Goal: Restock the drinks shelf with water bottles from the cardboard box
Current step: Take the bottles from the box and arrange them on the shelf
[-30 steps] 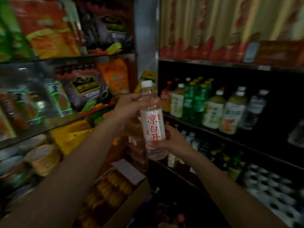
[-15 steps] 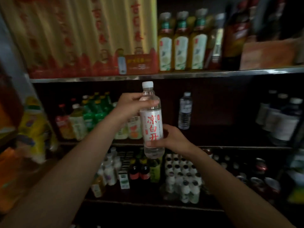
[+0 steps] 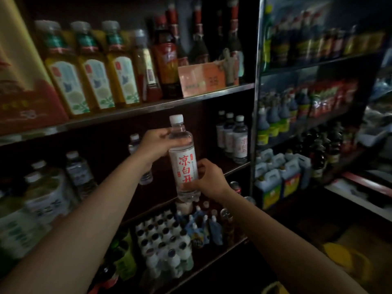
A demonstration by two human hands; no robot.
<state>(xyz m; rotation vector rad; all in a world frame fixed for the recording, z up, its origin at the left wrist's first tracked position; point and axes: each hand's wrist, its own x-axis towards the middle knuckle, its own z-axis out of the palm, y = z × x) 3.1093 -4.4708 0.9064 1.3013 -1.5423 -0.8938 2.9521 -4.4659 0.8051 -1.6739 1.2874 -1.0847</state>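
I hold a clear water bottle upright in front of the middle drinks shelf; it has a white cap and a white label with red characters. My left hand grips its shoulder just below the neck. My right hand grips its lower part from the right. Three matching water bottles stand at the right end of that shelf, beyond the held one. The cardboard box is out of view.
Yellow tea bottles and dark bottles line the upper shelf. Small bottles and cans fill the shelf below. Other clear bottles stand at the left. A metal upright separates a right rack with jugs.
The view has swung right along the shelves, bringing the three matching bottles and the right rack into sight. Both hands keep the same hold on the bottle, which stays upright.
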